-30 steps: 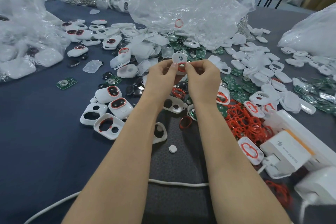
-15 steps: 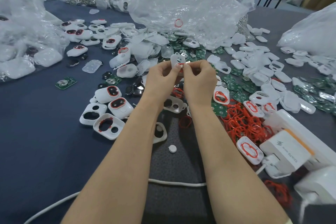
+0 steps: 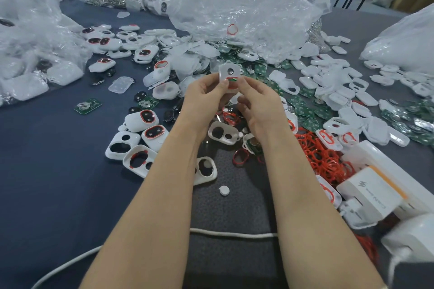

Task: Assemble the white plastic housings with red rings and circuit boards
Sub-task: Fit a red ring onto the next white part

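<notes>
Fingertips of the left hand and right hand are pinched on a white housing, which is held upright above the table. Compared with a second ago, the thumbs are drawn apart and the housing is raised, so a red ring and a green circuit board are exposed in its lower opening; seating is judged nearly done. Open cloth is left at 6 o'clock up to a white cable. 4 o'clock is crowded by loose rings, 8 o'clock by ringed housings, and 12 o'clock is closed off by a plastic bag.
</notes>
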The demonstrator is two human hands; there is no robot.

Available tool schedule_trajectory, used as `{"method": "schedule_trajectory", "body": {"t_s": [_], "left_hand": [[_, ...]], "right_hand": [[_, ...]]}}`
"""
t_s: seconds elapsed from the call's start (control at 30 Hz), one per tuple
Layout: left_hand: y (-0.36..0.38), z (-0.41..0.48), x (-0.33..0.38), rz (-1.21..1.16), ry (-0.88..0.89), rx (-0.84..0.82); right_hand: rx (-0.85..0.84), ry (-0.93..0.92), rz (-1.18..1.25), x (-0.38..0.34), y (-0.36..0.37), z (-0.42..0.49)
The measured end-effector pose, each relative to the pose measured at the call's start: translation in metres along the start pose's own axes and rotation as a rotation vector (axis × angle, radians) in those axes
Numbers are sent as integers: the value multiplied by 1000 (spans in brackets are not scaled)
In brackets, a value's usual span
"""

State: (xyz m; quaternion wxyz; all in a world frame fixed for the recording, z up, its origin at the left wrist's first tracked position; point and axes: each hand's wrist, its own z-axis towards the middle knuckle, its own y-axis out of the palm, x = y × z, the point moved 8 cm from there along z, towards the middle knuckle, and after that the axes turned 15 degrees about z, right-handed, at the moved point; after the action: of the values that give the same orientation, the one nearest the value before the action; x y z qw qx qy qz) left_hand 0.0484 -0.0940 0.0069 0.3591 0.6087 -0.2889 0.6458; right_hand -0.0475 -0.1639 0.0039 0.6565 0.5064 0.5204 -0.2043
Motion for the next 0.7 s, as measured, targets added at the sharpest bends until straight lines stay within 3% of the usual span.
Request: {"method": "schedule_trajectory", "body": {"t_s": [0.17, 0.43, 0.53, 0.7], "left_hand": [[3, -2, 0, -22, -6, -23], [4, -2, -4, 0, -27, -26], [1, -2, -4, 5, -25, 16], [-1, -1, -7, -29, -67, 46]], "right_hand": [[-64, 47, 146, 1, 4, 0], [52, -119, -219, -5, 0, 2], [8, -185, -368, -8, 7, -1], [-10, -211, -401, -10, 10, -3]]}}
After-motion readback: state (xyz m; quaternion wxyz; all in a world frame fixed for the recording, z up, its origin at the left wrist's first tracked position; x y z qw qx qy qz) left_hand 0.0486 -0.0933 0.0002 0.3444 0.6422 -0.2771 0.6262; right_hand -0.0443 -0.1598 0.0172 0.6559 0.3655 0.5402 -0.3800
